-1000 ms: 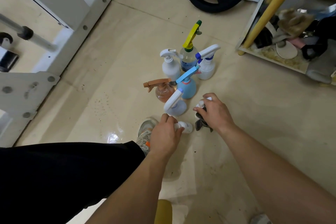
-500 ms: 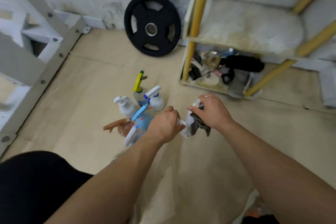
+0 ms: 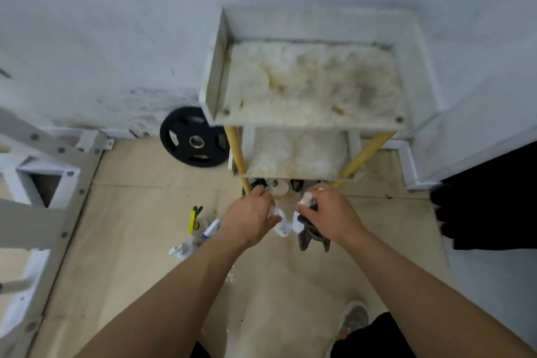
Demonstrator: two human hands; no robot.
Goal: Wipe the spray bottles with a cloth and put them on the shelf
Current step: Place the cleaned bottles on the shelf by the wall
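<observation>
I hold a small white spray bottle (image 3: 283, 226) in the air between both hands, in front of the shelf. My left hand (image 3: 250, 219) grips its left end. My right hand (image 3: 327, 212) is closed around its other end together with a dark grey cloth (image 3: 312, 237), which hangs down below the fist. The shelf (image 3: 305, 124) has stained white trays on yellow legs; its top tray and middle tray (image 3: 296, 154) hold nothing. More spray bottles stand on the floor to the left: a yellow-trigger one (image 3: 193, 218), a blue-and-white one (image 3: 211, 229) and a white one (image 3: 181, 250), partly hidden by my left forearm.
A black weight plate (image 3: 194, 141) leans on the wall left of the shelf. A white metal frame (image 3: 43, 183) runs along the left side. Clutter fills the shelf's bottom level (image 3: 279, 186). A dark object (image 3: 488, 200) stands at the right. My shoe (image 3: 354, 317) is on the floor below.
I have risen from the floor with the white bottle and cloth in my hands. The view swung up, so the shelf's top tray now shows and the floor bottles lie lower left.
</observation>
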